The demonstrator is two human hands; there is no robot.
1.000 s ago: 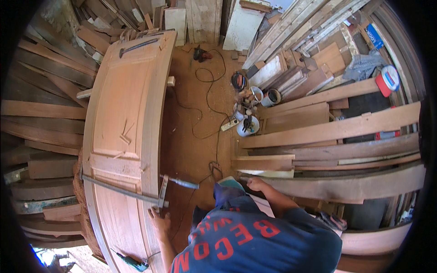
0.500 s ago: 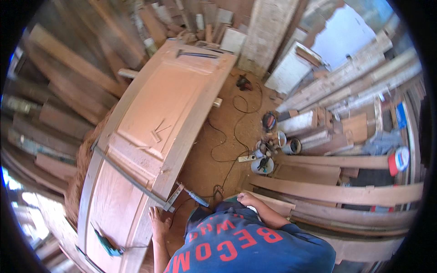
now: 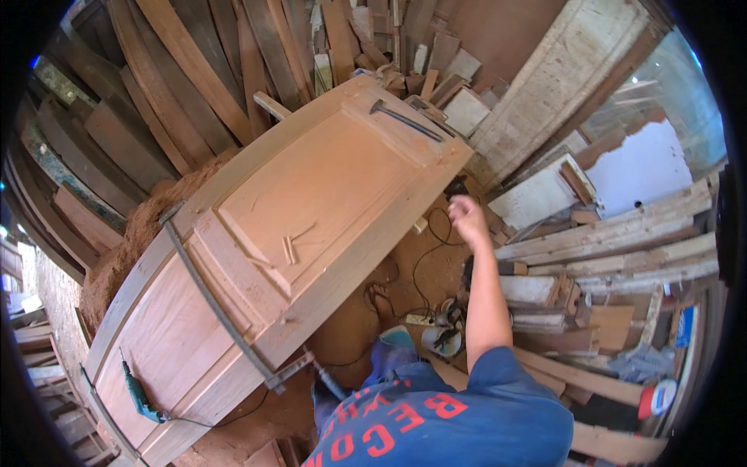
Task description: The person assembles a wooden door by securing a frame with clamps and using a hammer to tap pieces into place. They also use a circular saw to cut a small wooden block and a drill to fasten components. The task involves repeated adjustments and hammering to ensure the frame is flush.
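Note:
A large panelled wooden door [image 3: 311,202] lies flat on supports in front of me. A long metal bar clamp [image 3: 218,303] crosses it near my end, its blue-grey handle [image 3: 331,383] sticking out by my blue shirt. A second metal clamp [image 3: 405,118] lies at the far end. My right hand [image 3: 467,218] is raised in the air just off the door's far right corner, fingers curled and blurred, touching nothing that I can see. My left hand is hidden below my shirt.
A green power drill [image 3: 140,397] lies on the door's near left corner with its cord trailing. Cables and a power strip [image 3: 420,319] lie on the dirt floor. Stacked planks [image 3: 622,241] crowd the right, leaning boards [image 3: 179,86] the back, a sawdust heap [image 3: 132,241] the left.
My right arm has lifted from near my body up toward the door's far right corner. My left hand, earlier on the door edge by the clamp, has dropped out of sight. My view has tilted.

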